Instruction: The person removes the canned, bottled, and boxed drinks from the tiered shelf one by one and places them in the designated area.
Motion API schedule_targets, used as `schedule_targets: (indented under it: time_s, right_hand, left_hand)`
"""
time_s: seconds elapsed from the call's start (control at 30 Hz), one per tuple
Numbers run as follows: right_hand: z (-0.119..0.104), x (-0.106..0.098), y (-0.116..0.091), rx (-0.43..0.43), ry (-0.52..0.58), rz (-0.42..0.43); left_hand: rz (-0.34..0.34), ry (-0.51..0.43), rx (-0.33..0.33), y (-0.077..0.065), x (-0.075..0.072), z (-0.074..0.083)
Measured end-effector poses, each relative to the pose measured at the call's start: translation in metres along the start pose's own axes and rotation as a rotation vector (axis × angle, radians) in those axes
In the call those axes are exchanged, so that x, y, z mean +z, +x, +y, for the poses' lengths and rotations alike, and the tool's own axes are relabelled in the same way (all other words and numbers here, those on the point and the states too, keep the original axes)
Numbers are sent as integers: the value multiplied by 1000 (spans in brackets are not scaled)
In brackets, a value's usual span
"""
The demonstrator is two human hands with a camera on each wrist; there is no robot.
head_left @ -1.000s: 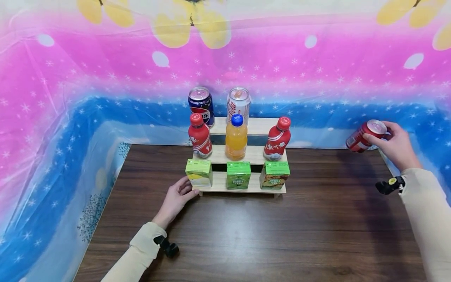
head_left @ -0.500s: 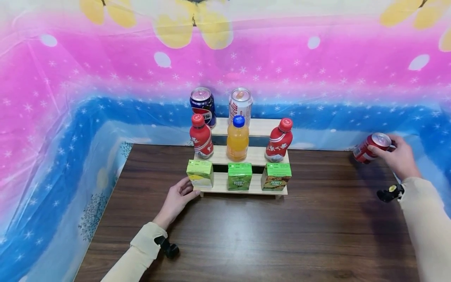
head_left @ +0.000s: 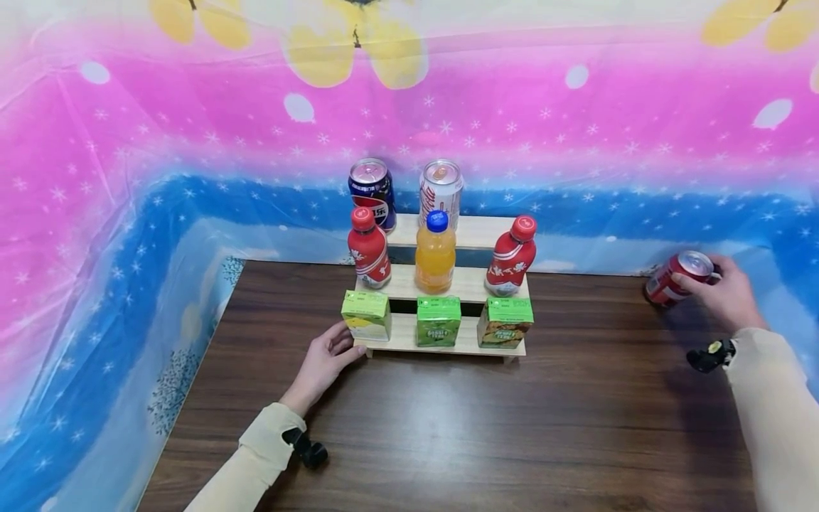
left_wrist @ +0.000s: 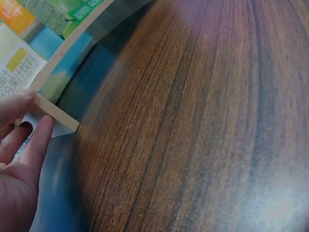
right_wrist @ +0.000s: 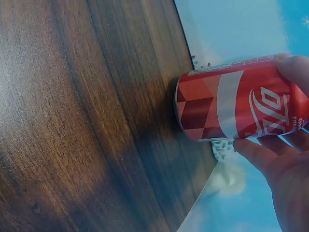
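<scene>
At the table's far right corner my right hand holds a red soda can, thumb on one side and fingers on the other. The right wrist view shows the can's base right at the tabletop. My left hand grips the front left corner of a three-step wooden shelf. Thumb and a finger pinch near its leg in the left wrist view. The top step bears a dark blue can and a white can; its right end is bare.
On the middle step stand two red bottles flanking an orange juice bottle. Three green drink cartons line the bottom step. A patterned cloth hangs behind and beside the brown wooden table.
My right hand has lowered the red can toward the table's right corner, and the can is more upright. The left hand stays at the shelf corner. The head view has shifted slightly.
</scene>
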State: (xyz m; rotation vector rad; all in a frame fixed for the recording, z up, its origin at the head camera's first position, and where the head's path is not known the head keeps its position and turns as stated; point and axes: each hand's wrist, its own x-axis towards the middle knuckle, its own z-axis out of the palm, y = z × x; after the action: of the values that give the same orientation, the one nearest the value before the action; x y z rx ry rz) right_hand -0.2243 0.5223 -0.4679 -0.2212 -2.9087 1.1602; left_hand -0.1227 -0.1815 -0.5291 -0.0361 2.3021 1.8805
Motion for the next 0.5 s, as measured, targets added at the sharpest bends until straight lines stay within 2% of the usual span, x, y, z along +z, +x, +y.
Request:
schedule_targets:
  time_s: [0.3,0.5]
  right_hand:
    - [8,1,-4,14,46,13]
    - [9,-2,-3,33,60,-14]
  left_hand:
    - [1,-3,-7,-2,0,0]
    - [0,2,-8,-2,-1,2]
